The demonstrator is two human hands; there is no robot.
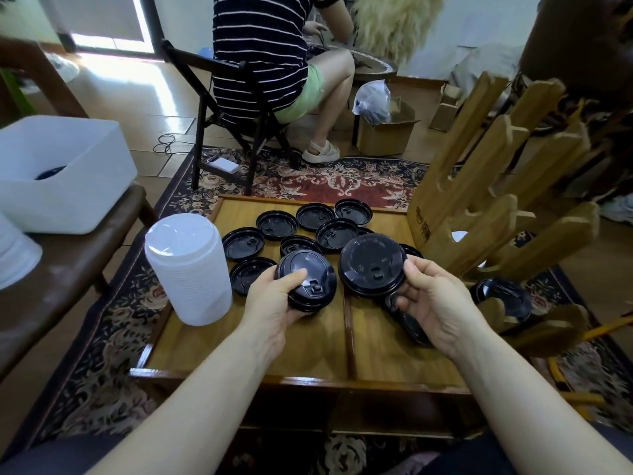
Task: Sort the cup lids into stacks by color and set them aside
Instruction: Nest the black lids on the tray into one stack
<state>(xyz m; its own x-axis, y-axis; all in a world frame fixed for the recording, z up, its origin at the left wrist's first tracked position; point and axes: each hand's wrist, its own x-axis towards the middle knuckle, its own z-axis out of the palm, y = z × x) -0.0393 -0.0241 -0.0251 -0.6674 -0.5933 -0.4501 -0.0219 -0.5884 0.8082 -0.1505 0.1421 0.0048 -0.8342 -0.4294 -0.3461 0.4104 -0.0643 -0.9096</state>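
L hand (274, 305) grips a short black stack (306, 284), thumb on top, fingers curled under the rim. R hand (436, 305) pinches a single black lid (372, 265) at its right edge, held tilted just above the table (308, 341). Stack and lid sit side by side, nearly touching, not yet joined.

Landmark = white stack (189, 273), upright at the table's left edge. That colour looks finished. Black stack in L hand is just right of it. Loose black lids (276, 225) lie flat beyond and to the right of it, spread toward the far edge, some overlapping. More black lids (409, 318) show under my R hand, partly hidden, count unclear. One more (500, 298) lies well right of the white stack, off the table by the wooden rack (479, 214).

Step in hand, as I read it: building the black stack, lid by lid. Whites done, blacks maybe a third gathered.

Next move calls for: bring R lid over L stack, same face up, rims lined up, press till it nests. Then R hand free for the nearest loose lid. Risk: a tilted lid seats crooked and the stack slips in my L grip.
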